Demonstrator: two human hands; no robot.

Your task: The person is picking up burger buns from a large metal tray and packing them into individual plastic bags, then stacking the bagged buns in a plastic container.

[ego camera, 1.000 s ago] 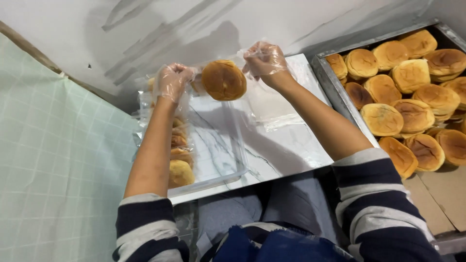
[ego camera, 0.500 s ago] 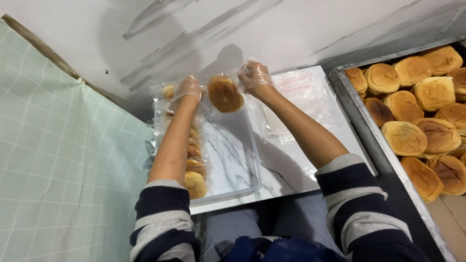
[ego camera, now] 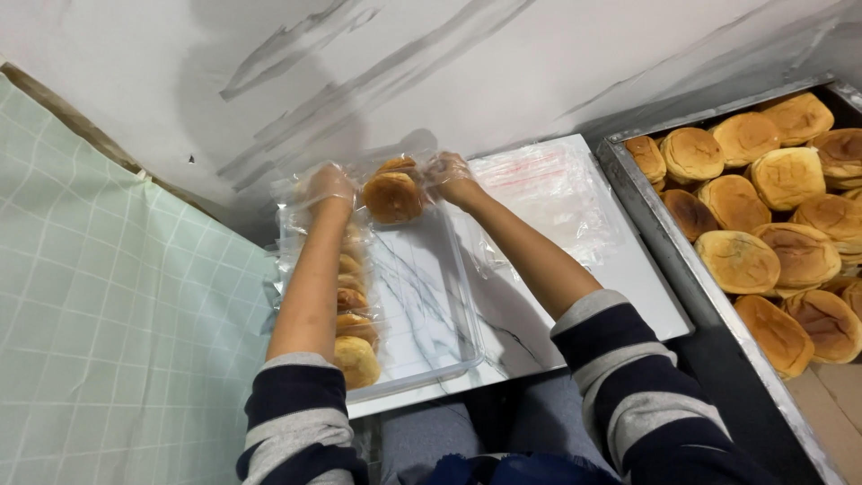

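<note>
Far left: pale green cloth with a white grid (ego camera: 108,341) hangs or lies beside the work area, its upper edge running diagonally against a white wall with grey marbled streaks (ego camera: 431,63). Next to it, a clear plastic tray (ego camera: 431,332) sits on a white desk (ego camera: 646,305); a row of bagged golden buns (ego camera: 355,314) lines the tray's left side, partly hidden by the left forearm. Left hand (ego camera: 328,184), in a thin clear glove, is closed in a pinch on the edge of a clear plastic bag at the tray's far end. Between the hands, a round brown bun (ego camera: 392,198) is held inside that bag, just above the tray's far edge, with another bun's top showing behind it. Right hand (ego camera: 451,178), also gloved, fingers curled, grips the bag's opposite edge, touching the bun. Both sleeves are dark navy with grey stripes. Right of the hands, a stack of empty clear bags (ego camera: 548,193) lies flat on the desk. Far right: a metal baking pan (ego camera: 669,251) abuts the desk, crowded with unbagged golden-brown buns (ego camera: 772,233).
</note>
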